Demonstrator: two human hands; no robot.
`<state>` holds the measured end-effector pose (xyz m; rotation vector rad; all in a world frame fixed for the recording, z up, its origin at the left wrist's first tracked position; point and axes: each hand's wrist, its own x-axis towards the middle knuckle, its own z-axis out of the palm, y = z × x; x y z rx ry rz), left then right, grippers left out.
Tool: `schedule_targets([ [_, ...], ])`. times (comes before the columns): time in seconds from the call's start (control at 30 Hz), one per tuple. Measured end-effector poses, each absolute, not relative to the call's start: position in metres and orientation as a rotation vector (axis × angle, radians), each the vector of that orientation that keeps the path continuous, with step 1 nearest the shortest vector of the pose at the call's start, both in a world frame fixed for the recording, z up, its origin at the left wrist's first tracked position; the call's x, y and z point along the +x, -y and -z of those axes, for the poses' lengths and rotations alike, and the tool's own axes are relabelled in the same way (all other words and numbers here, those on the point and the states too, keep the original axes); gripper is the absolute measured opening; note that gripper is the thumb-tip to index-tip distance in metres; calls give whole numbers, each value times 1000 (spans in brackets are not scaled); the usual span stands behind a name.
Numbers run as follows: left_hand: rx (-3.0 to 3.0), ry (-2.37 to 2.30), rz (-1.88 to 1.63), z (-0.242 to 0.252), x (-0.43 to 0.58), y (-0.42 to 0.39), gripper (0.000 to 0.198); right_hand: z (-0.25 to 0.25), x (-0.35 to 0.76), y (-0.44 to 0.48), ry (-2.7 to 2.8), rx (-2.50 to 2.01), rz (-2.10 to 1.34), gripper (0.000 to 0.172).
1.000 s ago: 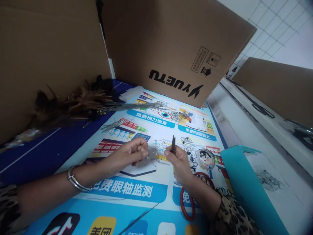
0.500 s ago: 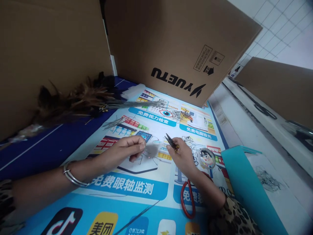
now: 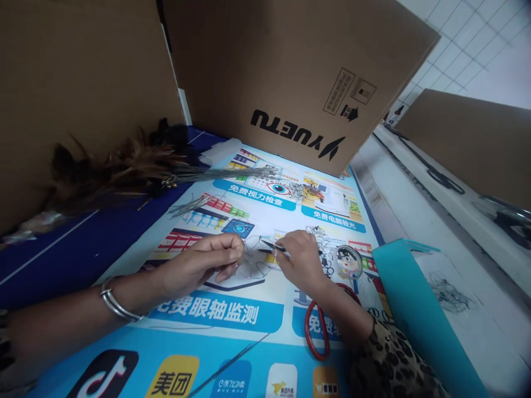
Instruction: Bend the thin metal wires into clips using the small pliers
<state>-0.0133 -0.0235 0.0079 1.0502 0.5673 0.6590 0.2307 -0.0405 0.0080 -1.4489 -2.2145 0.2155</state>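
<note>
My left hand (image 3: 209,258) pinches a thin wire (image 3: 245,254) between thumb and forefinger, the other fingers curled under. Fine strands with tiny pinkish specks hang by its fingertips; their exact shape is too small to make out. Wrapped in my right hand (image 3: 302,262) is a pair of slim dark pliers (image 3: 269,245), jaws spread and pointing left toward my left hand. Their handles are mostly hidden in the palm. A thin wire curves near the jaws; whether they touch it, I cannot tell. Red-handled scissors (image 3: 307,331) lie partly beneath my right forearm.
Straight wires (image 3: 224,173) and brown feathers (image 3: 136,160) lie at the back left. Small black rings and wire loops (image 3: 326,260) sit beside a round cartoon disc (image 3: 349,262). A teal box (image 3: 418,309) holds tangled wire. Large cardboard boxes (image 3: 298,66) wall the back.
My right hand has turned and come slightly left. The pliers' jaws, formerly close together and pointing up, now spread toward my left hand, which still pinches the wire.
</note>
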Motion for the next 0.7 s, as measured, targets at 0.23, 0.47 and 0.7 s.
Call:
schedule_targets([
  [0.23,1065,-569,-632,-2,-13,24,28,-23,224,54,1696,-1348,-938,31],
  [0.47,1085,-587,-608,3,-15,24,27,-20,215,60,1612,-1350,-1089,26],
  [0.7,1060,-562,-594,3,-13,23,30,-22,214,64,1571,-1357,-1067,22],
])
